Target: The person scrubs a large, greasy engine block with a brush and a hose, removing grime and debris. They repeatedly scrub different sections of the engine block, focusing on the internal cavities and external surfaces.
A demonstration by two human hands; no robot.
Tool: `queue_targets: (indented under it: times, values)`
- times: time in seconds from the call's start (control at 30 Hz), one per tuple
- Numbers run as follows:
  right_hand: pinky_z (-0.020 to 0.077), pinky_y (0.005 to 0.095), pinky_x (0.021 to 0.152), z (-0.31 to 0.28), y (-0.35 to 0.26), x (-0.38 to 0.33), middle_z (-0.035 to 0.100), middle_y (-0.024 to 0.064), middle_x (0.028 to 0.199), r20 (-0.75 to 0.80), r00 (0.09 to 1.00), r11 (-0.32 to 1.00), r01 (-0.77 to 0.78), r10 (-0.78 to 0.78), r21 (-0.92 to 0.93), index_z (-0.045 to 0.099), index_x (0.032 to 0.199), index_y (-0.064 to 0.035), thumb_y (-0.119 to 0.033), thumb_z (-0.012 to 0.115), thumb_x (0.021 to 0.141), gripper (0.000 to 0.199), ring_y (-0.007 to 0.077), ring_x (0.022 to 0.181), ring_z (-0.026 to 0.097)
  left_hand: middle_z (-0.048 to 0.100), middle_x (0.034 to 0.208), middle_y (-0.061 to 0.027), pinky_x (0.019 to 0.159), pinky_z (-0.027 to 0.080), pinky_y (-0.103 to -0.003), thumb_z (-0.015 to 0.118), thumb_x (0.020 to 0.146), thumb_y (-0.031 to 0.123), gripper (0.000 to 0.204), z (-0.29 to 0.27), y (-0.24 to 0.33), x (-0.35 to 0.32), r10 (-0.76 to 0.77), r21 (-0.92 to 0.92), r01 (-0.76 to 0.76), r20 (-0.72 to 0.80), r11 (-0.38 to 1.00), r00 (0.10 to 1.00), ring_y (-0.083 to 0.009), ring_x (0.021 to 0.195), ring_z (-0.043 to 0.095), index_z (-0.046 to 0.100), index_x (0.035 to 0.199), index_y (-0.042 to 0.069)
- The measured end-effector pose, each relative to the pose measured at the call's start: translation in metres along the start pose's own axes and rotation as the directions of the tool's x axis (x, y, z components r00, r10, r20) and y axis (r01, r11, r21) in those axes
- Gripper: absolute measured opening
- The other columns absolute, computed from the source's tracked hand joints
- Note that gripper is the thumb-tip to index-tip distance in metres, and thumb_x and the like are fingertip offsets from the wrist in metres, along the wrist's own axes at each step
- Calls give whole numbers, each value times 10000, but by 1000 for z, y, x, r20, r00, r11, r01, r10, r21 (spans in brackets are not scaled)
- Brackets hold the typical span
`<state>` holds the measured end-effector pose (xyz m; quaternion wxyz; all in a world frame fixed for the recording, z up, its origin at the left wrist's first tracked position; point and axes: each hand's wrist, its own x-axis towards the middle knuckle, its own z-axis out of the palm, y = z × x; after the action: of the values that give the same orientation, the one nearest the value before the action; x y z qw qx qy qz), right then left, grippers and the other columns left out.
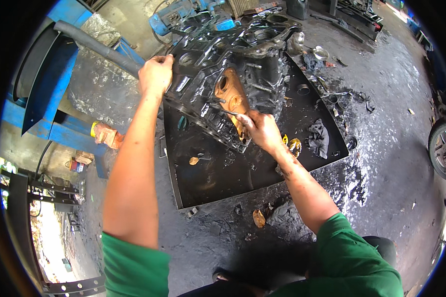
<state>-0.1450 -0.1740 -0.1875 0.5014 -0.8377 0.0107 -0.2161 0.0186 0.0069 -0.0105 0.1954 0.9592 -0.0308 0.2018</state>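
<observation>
A black, oily engine block [262, 81] is held up over a wide dark tray. On its near side sits an orange-brown metal part [230, 91] with a round hole. My left hand [156, 76] is closed at the block's left edge, beside the end of a long grey pipe [101, 49]; its fingertips are partly hidden. My right hand [263, 131] is closed around a thin dark tool [226, 111], whose kind I cannot make out. The tool lies across the orange-brown part, and the hand is close against that part's lower end.
The tray [208, 190] has a raised rim and holds a grey rag [318, 138] and a dry leaf [194, 161]. Blue steel framework [59, 111] stands at left. Loose rings and scraps lie on the oily floor at right, near a vehicle wheel [440, 148].
</observation>
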Motion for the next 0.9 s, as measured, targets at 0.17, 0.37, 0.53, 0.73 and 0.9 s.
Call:
queue_targets:
  times: [0.17,0.37,0.53,0.73,0.9]
  values:
    - [480,419,577,6,4,0,628,171,674,-165,937,951,296,-308,-94,641,823,-10,-335,647,936,344,371,613,625,690,1124,-184,982,470,-426,590,867,480,448,0,1,1,23,-21,-23,10,1000,1000,-347,1131,628,721,1133,144]
    - [478,438,563,7,8,-2,627,186,701,-128,991,990,29,-48,-140,622,800,-22,-359,662,921,361,397,639,623,683,1143,-187,1000,462,-430,589,862,487,458,1,0,2,0,12,0,-17,1000,1000,-355,1148,616,718,1145,152]
    - [468,448,541,9,7,-4,614,200,709,-260,930,952,200,-258,-230,585,787,-13,-364,665,917,382,423,653,611,679,1167,-171,996,466,-433,575,851,512,490,2,-3,3,28,-15,-28,20,999,999,-348,1150,616,713,1157,155]
    - [456,414,522,27,-2,-20,586,198,617,-215,975,999,44,-46,-12,590,771,7,-349,643,948,402,336,524,593,660,1218,-158,1030,444,-431,560,851,508,493,3,-5,2,-1,-2,1,-1,1000,1000,-349,1184,594,698,1189,176]
    - [492,451,574,1,4,-8,629,217,676,-66,994,996,83,-85,-37,638,784,-6,-411,640,930,430,421,638,634,665,1206,-163,1020,448,-432,558,851,528,503,3,-7,5,74,11,-74,18,997,997,-349,1172,602,697,1190,183]
